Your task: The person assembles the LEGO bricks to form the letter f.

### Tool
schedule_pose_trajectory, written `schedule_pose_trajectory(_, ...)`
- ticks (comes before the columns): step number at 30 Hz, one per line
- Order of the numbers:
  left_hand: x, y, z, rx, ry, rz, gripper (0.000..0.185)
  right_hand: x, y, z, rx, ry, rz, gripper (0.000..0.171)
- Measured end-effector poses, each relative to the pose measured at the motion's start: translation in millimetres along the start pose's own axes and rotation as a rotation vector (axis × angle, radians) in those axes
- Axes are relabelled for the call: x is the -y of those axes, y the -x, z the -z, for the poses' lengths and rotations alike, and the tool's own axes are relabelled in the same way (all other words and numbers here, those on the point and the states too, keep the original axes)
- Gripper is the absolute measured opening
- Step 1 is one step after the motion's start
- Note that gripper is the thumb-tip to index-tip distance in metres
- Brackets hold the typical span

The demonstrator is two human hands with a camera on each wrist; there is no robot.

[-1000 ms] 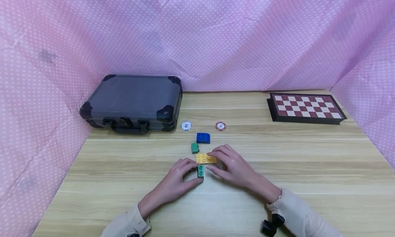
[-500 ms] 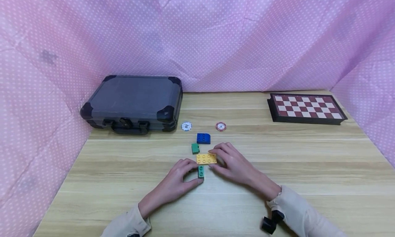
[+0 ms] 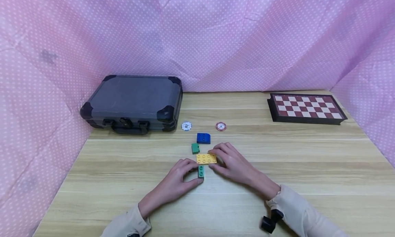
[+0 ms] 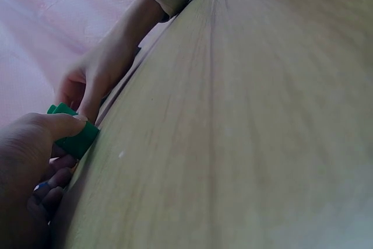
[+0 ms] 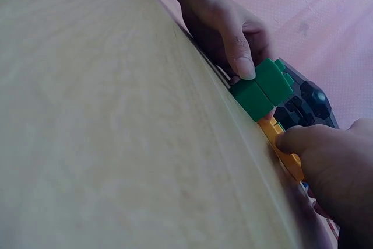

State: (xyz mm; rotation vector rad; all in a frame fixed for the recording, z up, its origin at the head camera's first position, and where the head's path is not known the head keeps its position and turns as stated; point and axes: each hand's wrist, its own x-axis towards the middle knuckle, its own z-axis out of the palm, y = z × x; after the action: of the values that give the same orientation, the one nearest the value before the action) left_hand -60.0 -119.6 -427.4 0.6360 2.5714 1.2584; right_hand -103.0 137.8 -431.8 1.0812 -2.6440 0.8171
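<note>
Pinching a small green plastic brick [image 3: 201, 171] between thumb and fingers, the left hand [image 3: 176, 183] holds it on the wooden table [image 3: 308, 168], its far end touching the near edge of a yellow studded plate [image 3: 206, 158] gripped by the right hand [image 3: 234, 163]. Bare tabletop lies left, right and nearer.

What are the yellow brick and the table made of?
The yellow brick looks like hard, smooth plastic: its colour is even and bright, with moulded round studs on top. The table looks like wood or a wood-look laminate: pale streaky grain runs along it, with a flat matte finish.
</note>
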Motion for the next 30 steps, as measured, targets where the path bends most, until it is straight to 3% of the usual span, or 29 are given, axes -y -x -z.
schedule_pose_trajectory(30,0.6,0.2,-1.6,-0.012,-0.005,-0.018,0.041,1.2,0.6,1.2,-0.023,-0.055,-0.020,0.033)
